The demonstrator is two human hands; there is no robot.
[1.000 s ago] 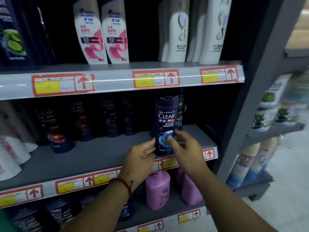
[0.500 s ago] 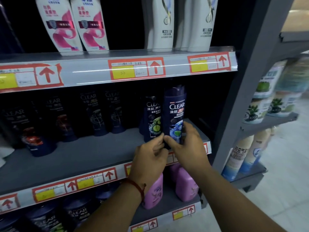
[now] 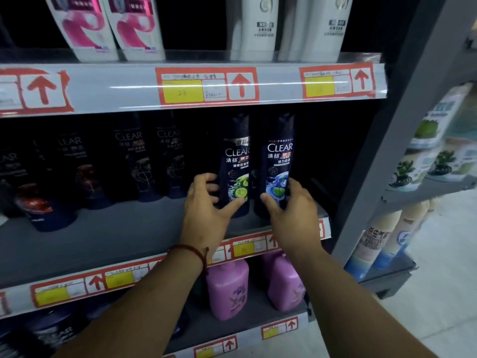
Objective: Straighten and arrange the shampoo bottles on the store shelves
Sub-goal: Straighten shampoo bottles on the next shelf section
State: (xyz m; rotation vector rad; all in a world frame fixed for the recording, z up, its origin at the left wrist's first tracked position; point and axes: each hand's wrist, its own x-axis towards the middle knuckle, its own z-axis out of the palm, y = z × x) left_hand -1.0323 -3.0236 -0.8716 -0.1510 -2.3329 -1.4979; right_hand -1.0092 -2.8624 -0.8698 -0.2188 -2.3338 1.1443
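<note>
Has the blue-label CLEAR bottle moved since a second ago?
Yes. The blue-label bottle has gone back from the middle shelf's front price strip and now stands beside the lime-label bottle; the right hand grips it.

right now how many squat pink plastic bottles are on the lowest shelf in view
2. One squat pink plastic bottle stands right of the left forearm, the other beside it, below the right wrist. More may hide behind them or the arms.

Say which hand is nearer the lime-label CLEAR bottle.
Left. The left hand grips the lime-label CLEAR bottle; the right hand holds the blue-label bottle beside it.
</note>
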